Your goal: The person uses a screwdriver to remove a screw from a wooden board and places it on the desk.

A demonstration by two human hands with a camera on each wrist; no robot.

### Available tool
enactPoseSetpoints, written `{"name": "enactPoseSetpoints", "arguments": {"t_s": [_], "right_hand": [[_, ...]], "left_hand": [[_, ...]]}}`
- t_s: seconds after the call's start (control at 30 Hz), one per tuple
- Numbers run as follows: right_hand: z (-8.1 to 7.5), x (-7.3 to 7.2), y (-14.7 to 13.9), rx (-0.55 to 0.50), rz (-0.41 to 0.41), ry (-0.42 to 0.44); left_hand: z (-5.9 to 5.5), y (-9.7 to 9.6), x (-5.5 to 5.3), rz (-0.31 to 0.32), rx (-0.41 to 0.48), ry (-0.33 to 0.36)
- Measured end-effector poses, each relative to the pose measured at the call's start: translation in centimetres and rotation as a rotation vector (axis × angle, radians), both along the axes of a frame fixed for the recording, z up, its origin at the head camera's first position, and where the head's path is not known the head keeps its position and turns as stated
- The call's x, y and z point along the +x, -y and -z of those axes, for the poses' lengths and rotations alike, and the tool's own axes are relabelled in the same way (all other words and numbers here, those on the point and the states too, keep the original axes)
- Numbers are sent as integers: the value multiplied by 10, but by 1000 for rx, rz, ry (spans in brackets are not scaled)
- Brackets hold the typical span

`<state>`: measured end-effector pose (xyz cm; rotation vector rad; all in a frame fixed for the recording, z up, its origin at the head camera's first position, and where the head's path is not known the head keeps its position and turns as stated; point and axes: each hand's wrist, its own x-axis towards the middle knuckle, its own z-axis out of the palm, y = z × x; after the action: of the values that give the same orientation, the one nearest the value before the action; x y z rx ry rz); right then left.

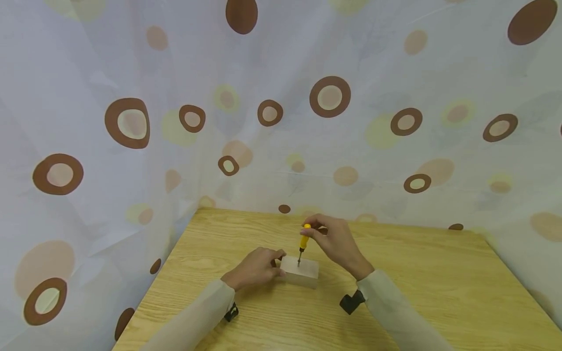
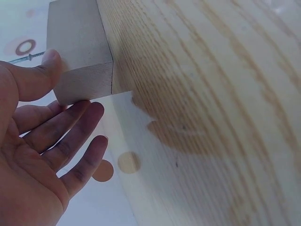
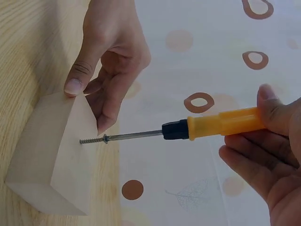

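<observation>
A pale wooden block [image 1: 303, 273] lies on the table. My left hand [image 1: 256, 267] grips its left end, with the thumb on the near side and fingers on the far side. In the right wrist view a screw [image 3: 91, 140] stands in the block's top face, much of its thread still showing. The shaft tip of a yellow screwdriver [image 3: 225, 123] with a black collar meets the screw head. My right hand [image 1: 335, 241] holds the handle's upper end between thumb and fingers. The screwdriver [image 1: 304, 239] stands nearly upright, slightly tilted, in the head view.
The wood-grain table [image 1: 439, 282] extends to both sides of the block. A white curtain [image 1: 281, 63] with brown and pale spots hangs behind and beside it. Each wrist wears a black strap device, such as the right wrist device [image 1: 352, 302].
</observation>
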<state>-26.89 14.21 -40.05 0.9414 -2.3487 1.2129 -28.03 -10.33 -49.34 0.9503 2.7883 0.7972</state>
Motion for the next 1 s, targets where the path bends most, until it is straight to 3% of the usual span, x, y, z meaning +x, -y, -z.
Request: {"name": "enactPoseSetpoints", "arguments": {"t_s": [0.17, 0.23, 0.3, 0.43, 0.6, 0.73, 0.87, 1.0], "right_hand": [[-5, -5, -7, 15, -167, 107], [-7, -7, -9, 21, -199, 150], [-9, -6, -10, 21, -189, 174], [-7, -2, -7, 18, -90, 154], [-7, 2, -2, 39, 11, 38], [-9, 0, -4, 57, -14, -2], [-8, -2, -7, 57, -51, 53], [-9, -2, -7, 50, -10, 110]], "left_hand": [[0, 1, 0, 2, -3, -5], [1, 1, 0, 0, -3, -6], [1, 1, 0, -2, -2, -9], [1, 1, 2, 2, 3, -14], [1, 1, 3, 0, 4, -17], [1, 1, 2, 2, 4, -22], [1, 1, 1, 7, 10, -23], [0, 2, 1, 8, 17, -15]]}}
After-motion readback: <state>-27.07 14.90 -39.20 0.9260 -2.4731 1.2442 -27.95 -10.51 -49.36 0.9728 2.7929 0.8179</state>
